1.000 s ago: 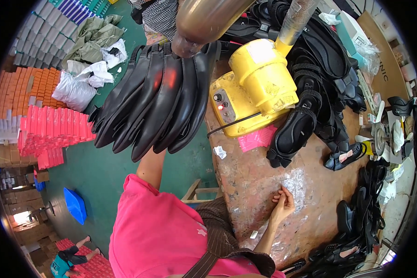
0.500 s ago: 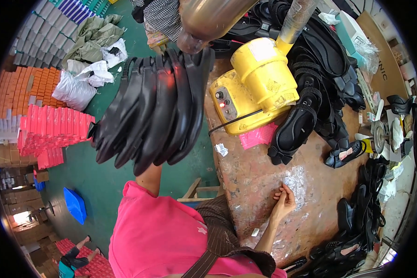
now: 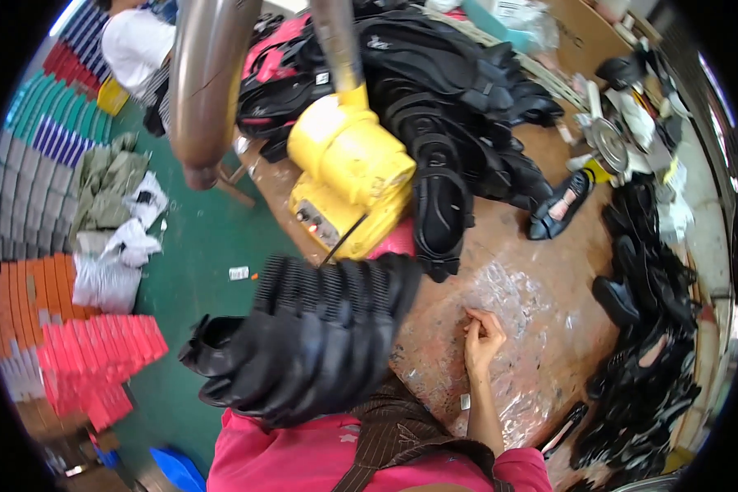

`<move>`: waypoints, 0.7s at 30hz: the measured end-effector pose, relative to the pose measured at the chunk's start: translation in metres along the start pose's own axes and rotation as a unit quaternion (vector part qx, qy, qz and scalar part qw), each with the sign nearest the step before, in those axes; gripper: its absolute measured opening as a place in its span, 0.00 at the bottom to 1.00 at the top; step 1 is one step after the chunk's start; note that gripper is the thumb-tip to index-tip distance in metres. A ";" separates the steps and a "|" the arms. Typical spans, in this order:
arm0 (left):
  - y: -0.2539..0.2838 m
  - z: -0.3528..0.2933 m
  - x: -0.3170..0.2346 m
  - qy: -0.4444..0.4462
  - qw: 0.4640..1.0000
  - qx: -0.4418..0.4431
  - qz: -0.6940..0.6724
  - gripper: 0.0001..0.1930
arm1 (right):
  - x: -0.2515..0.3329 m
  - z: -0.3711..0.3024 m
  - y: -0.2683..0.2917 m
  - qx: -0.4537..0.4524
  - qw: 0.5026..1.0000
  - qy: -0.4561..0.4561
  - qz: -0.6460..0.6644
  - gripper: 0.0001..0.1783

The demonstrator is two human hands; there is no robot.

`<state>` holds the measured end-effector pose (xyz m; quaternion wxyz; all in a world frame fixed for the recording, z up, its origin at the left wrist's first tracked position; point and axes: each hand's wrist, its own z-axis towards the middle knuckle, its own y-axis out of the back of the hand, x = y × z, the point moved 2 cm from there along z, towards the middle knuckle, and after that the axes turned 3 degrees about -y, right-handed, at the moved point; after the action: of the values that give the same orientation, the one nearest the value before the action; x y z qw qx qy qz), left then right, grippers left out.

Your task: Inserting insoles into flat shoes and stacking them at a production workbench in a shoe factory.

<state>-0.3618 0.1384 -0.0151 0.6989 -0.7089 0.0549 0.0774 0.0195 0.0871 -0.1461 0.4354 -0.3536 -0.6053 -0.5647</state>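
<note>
A row of black shoes (image 3: 312, 353), pressed side by side with ribbed bands at the top, hangs in front of my pink top, slightly blurred by motion. My left hand is hidden beneath the row, which it holds up off the floor and table. Over the brown worktable (image 3: 517, 287), my right hand (image 3: 485, 334) is loosely closed, thumb near the curled fingers, with nothing visible in it. Beyond the shoes stands a yellow machine (image 3: 353, 164) with knobs and a red light. A thick bent metal pipe (image 3: 209, 90) ends above the floor to its left.
Black sandals (image 3: 443, 189) pile up behind the machine, and more black shoes (image 3: 640, 377) line the table's right side. One black shoe (image 3: 562, 205) lies alone. Pink boxes (image 3: 98, 353) and orange boxes (image 3: 41, 295) are stacked on the left. A person (image 3: 135, 49) in white is far left.
The row of shoes has come away from the pipe's end, down and towards my body. My view has swung. The right hand stays over the table, its fingers still curled.
</note>
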 end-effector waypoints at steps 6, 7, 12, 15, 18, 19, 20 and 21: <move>-0.075 0.056 0.062 -0.003 0.999 0.001 0.034 0.33 | 0.001 0.001 0.015 -0.047 0.996 0.072 -0.038 0.12; -0.094 0.061 0.067 -0.014 0.999 0.001 0.045 0.33 | -0.002 0.000 0.011 -0.043 0.995 0.089 -0.024 0.12; -0.148 0.091 0.120 -0.039 0.997 -0.004 0.062 0.33 | -0.017 -0.005 0.011 -0.024 0.999 0.038 -0.009 0.12; -0.210 0.121 0.132 -0.091 0.990 0.044 0.096 0.37 | -0.010 -0.008 0.013 -0.018 1.000 0.011 0.017 0.12; -0.202 0.220 0.081 -0.256 0.931 0.075 0.251 0.42 | -0.008 -0.008 0.013 -0.020 0.998 0.048 0.032 0.13; -0.176 0.257 0.029 -0.324 0.920 -0.026 0.217 0.41 | -0.007 -0.007 0.007 -0.018 0.996 0.077 0.037 0.13; -0.165 0.268 0.021 -0.465 0.825 -0.177 0.268 0.51 | -0.010 -0.007 0.007 -0.016 0.997 0.071 0.040 0.13; -0.156 0.276 0.021 -0.578 0.687 -0.318 0.304 0.63 | -0.010 -0.006 0.009 -0.016 0.997 0.064 0.041 0.13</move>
<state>-0.3210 0.4173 0.1309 0.2629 -0.6485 -0.1751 0.6926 0.0322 0.0825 -0.1521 0.4902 -0.3482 -0.5521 -0.5776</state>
